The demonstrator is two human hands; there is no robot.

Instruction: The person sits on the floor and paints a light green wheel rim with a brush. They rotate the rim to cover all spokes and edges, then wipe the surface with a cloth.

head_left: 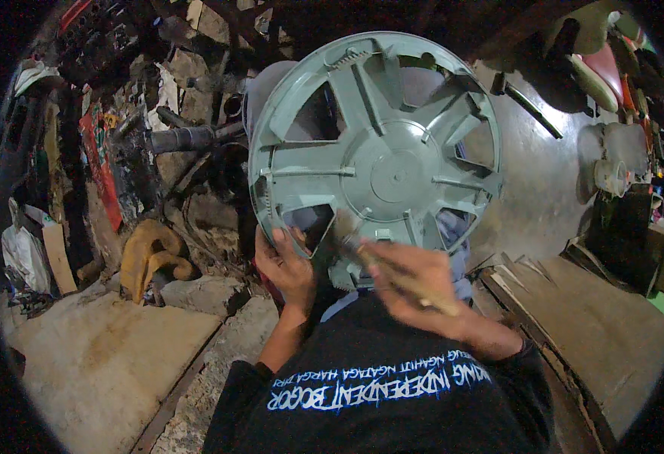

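Note:
A large pale grey-green wheel cover [396, 163] rests upright across my lap, its ribbed inner side facing me. My left hand [288, 271] is closed around its lower left rim, with fingertips showing through a spoke opening. In my right hand [423, 276] is a paintbrush [439, 302] with a light wooden handle. Its bristles point up and to the left, at the wheel cover's lower spokes just below the round centre. The bristle end looks blurred, so contact with the surface is hard to judge.
To the left lie a yellow-brown curved piece [147, 253], a pale flat board [109, 359] and cluttered metal parts. A shiny metal sheet [533, 174] stands behind on the right, near a small white cup [611, 177]. A brown board [589, 333] lies at the right.

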